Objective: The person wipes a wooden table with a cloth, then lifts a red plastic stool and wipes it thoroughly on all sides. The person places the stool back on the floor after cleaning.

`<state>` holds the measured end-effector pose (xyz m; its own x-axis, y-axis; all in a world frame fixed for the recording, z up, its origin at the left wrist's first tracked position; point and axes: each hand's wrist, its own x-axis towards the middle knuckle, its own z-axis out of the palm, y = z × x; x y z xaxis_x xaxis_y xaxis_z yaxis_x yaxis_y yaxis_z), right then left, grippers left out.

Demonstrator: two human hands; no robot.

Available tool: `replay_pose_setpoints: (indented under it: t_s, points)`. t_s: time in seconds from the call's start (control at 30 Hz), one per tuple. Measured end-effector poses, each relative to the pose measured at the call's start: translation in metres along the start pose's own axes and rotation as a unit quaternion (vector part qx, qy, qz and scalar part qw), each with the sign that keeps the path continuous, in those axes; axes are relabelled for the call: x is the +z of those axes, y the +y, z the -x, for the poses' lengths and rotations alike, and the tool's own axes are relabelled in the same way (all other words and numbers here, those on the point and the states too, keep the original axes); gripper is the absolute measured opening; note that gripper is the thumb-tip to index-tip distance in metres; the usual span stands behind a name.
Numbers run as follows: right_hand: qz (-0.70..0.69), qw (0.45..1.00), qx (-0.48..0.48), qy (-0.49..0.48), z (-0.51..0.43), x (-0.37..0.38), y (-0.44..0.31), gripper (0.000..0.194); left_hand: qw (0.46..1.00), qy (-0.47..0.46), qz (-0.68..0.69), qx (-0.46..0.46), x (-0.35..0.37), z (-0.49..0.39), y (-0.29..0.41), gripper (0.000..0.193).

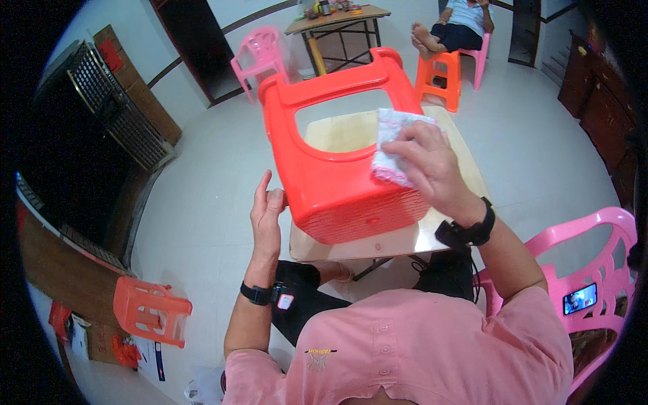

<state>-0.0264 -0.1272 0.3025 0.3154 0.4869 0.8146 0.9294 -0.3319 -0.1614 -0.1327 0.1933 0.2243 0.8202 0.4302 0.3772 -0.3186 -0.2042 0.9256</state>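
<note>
A red plastic stool point(334, 185) lies on its side on a small pale folding table point(455, 147), its textured seat towards me. My right hand point(428, 159) presses a folded white cloth with pink edging point(390, 147) against the stool's upper side, right of the large cutout. At the stool's left side is my left hand point(268, 212), one finger pointing up and the others bent against the stool's edge. Part of those fingers is hidden behind the stool.
Right of me stands a pink plastic chair point(552, 248) with a phone point(579, 299) on it. An orange stool point(147, 309) is at lower left. Farther off, a seated person point(458, 28) rests their feet on another orange stool point(440, 76), near a side table point(339, 20).
</note>
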Motion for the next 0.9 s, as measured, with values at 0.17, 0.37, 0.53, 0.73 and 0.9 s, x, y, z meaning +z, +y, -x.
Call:
replay_pose_setpoints:
  t_s: [0.17,0.37,0.53,0.73,0.9]
  points:
    - [0.038,0.999,-0.029,-0.017,0.012,-0.001,-0.032,0.034,0.982,0.076,0.172,-0.026,0.047,-0.011,0.010,0.060]
    - [0.028,0.997,0.077,-0.013,0.000,-0.015,0.027,0.028,0.974,0.069,0.211,-0.034,0.062,-0.015,-0.020,0.045]
    - [0.032,0.987,0.151,-0.047,-0.053,0.004,0.087,0.017,0.984,0.054,0.162,-0.042,0.050,-0.028,-0.028,0.048]
    - [0.022,0.969,0.209,-0.132,-0.122,0.016,0.145,0.013,0.965,0.035,0.254,-0.055,0.045,-0.032,-0.039,0.048]
    - [-0.010,0.985,0.150,-0.082,-0.162,0.039,0.154,0.009,0.977,0.006,0.208,-0.049,0.038,-0.039,-0.048,0.052]
